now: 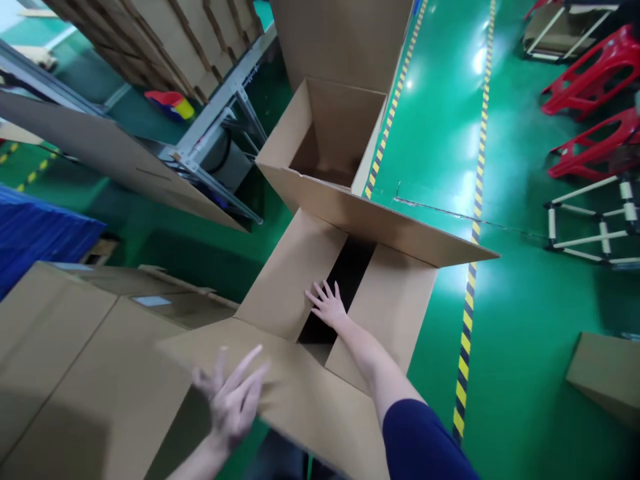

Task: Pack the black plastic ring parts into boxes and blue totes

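A large cardboard box (395, 303) stands in front of me. Its two side flaps are folded inward with a dark gap between them, while the near flap (310, 393) and the far flap (395, 227) stick outward. My right hand (329, 305) lies with fingers spread over the gap, its fingertips at the edge of the left side flap. Over the left part of the near flap is my left hand (233, 397), fingers apart and slightly blurred. Whether it touches the flap I cannot tell. Neither hand holds anything.
Behind it stands another open cardboard box (335, 133). More large cartons (90, 360) are at the left, below a cardboard sheet (125, 160). A metal-framed table (225, 100) is at the back left. Red stools (595, 73) and a white pipe frame (595, 220) stand right.
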A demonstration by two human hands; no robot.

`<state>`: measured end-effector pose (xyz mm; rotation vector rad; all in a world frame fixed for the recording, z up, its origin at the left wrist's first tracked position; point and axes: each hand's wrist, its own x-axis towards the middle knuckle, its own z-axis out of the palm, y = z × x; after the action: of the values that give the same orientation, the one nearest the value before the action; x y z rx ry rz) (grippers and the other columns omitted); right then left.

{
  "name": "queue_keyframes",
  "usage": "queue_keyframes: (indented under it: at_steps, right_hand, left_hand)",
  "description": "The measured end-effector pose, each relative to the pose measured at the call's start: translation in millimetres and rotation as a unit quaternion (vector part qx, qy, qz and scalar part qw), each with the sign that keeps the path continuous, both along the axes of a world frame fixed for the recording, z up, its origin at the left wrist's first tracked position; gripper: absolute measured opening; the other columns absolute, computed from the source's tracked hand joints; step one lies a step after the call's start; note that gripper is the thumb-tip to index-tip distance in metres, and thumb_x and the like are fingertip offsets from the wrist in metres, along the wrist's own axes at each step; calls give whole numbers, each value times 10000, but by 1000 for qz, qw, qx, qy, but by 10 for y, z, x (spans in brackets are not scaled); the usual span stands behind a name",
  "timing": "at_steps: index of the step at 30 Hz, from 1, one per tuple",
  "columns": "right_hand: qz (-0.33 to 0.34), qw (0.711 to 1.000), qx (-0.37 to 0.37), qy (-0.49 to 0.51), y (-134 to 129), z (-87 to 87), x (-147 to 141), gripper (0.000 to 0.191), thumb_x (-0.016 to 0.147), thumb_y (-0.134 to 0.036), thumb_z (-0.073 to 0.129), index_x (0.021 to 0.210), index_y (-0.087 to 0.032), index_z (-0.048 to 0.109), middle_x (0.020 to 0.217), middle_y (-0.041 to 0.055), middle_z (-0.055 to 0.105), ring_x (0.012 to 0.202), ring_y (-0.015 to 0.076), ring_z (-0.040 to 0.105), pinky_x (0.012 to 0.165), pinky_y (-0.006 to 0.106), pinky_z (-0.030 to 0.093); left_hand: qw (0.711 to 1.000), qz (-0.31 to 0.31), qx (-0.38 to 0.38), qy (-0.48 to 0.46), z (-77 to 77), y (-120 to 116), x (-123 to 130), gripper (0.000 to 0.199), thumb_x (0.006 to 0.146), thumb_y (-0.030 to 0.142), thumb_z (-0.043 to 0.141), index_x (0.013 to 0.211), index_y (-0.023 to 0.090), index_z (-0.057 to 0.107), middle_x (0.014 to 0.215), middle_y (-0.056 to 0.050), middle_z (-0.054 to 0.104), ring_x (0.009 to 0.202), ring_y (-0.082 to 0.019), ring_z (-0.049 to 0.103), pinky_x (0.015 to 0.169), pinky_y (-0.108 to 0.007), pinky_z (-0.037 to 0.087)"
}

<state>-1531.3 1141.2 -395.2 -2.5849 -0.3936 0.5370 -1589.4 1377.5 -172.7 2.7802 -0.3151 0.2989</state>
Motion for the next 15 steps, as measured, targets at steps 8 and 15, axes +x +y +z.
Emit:
queue_keyframes:
  at_steps: [8,15]
  right_hand:
    - [-322,902,-79,-278,-2310,1862,757,524,1065,-452,364,1436,-165,598,1518,200,504,1499,358,334,1196,673,199]
    - [-390,908,-112,-105,-2711,1247,-149,661,1036,-567,278,1333,-141,686,1091,252,714,1142,398,663,1039,654,451]
  left_hand:
    - [987,-86,-6,136,-1621,-1851,1302,492,1029,348,386,1424,169,619,1634,-131,398,1559,-337,279,1289,-622,159]
    - [974,120,-160,108,-2566,-1930,1126,398,1058,306,334,1357,130,528,1502,-234,469,1522,-287,347,1284,-515,278]
